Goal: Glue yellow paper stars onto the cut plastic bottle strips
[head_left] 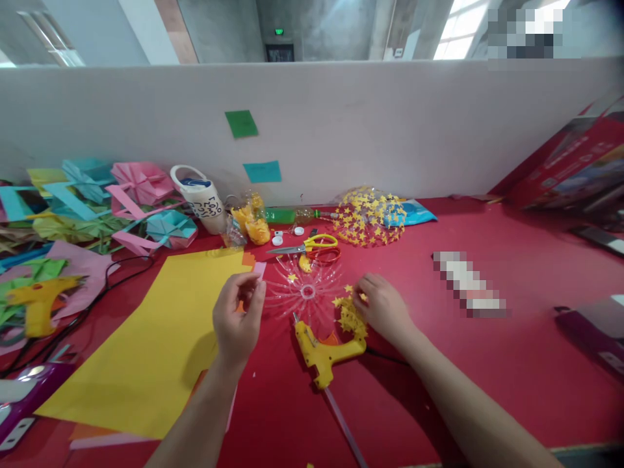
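Note:
A clear plastic piece cut into spread strips (pixel 308 292), like a flower, lies on the red table with a yellow star (pixel 292 278) on one strip. My left hand (pixel 238 318) hovers at its left, fingers loosely curled, with nothing visible in them. My right hand (pixel 383 309) is at a pile of small yellow stars (pixel 351 317), thumb and fingertips pinched at a star. Just below the plastic, a yellow hot glue gun (pixel 324 354) lies on its side, a clear glue stick (pixel 345 426) sticking out of its rear.
Yellow-handled scissors (pixel 312 245), a green bottle (pixel 287 216) and a star-covered clear dome (pixel 369 216) lie behind. Yellow paper sheets (pixel 160 338), folded paper lanterns (pixel 141 185), a white cup (pixel 199 201) and a second glue gun (pixel 41 302) occupy the left.

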Tool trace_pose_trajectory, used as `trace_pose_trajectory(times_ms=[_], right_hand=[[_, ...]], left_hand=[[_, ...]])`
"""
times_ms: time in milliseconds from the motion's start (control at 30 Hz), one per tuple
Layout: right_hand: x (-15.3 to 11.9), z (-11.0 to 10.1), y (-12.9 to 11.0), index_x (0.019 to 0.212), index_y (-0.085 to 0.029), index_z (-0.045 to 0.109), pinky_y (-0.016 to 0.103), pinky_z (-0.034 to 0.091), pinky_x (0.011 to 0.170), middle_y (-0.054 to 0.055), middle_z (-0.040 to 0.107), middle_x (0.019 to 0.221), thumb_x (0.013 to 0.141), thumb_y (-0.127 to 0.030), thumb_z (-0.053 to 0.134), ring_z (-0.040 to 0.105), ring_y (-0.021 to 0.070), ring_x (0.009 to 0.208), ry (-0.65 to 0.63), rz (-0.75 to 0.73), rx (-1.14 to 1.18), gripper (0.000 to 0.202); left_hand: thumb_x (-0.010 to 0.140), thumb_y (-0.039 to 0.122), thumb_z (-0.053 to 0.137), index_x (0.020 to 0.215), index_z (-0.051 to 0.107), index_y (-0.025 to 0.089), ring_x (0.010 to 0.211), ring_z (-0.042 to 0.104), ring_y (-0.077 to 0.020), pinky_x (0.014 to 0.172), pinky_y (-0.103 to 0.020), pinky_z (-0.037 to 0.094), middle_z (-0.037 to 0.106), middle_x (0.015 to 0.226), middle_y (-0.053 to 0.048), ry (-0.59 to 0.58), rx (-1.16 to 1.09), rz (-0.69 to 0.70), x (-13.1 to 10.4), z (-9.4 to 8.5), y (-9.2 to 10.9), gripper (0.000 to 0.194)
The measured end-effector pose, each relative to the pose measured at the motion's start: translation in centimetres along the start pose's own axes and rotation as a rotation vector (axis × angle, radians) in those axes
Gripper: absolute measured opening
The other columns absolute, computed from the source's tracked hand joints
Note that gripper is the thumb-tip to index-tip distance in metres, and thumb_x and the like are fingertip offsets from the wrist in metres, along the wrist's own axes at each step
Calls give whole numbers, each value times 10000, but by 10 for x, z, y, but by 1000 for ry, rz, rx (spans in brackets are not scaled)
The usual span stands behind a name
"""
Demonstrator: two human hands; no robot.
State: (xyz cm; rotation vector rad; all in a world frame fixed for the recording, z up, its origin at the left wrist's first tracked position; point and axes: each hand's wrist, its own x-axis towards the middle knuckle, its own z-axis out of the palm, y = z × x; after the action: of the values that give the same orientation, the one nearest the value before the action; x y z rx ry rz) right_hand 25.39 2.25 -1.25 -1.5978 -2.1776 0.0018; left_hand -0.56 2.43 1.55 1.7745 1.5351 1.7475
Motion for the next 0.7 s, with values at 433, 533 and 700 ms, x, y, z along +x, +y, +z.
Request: trace_pose_trajectory(times_ms=[433, 533, 700], right_hand=[[6, -57, -64, 690, -188, 634, 241, 424, 634, -12, 593, 692, 822, -206, 578, 550, 122, 674, -41, 129, 873, 144], [7, -53, -74, 697, -184, 635, 231, 425, 651, -11, 605, 702, 824, -171, 585, 561, 116, 686, -37, 80, 841, 137], [6, -51, -75, 795, -182, 637, 230, 434, 665, 12, 615, 781, 862, -175, 538, 571, 123, 730, -24, 19, 729, 120]], left_hand=[[842, 283, 550, 736, 591, 191, 578, 483, -111, 543, -241, 399, 545, 655, 11, -691, -109, -90, -17, 10, 57, 146], [846, 261, 537, 733, 578, 182, 591, 471, -110, 555, -240, 386, 528, 662, 11, -672, -126, -126, -22, 14, 53, 144], [835, 173, 522, 684, 533, 176, 634, 470, -113, 591, -240, 373, 504, 674, 10, -602, -197, -96, -21, 9, 51, 152]])
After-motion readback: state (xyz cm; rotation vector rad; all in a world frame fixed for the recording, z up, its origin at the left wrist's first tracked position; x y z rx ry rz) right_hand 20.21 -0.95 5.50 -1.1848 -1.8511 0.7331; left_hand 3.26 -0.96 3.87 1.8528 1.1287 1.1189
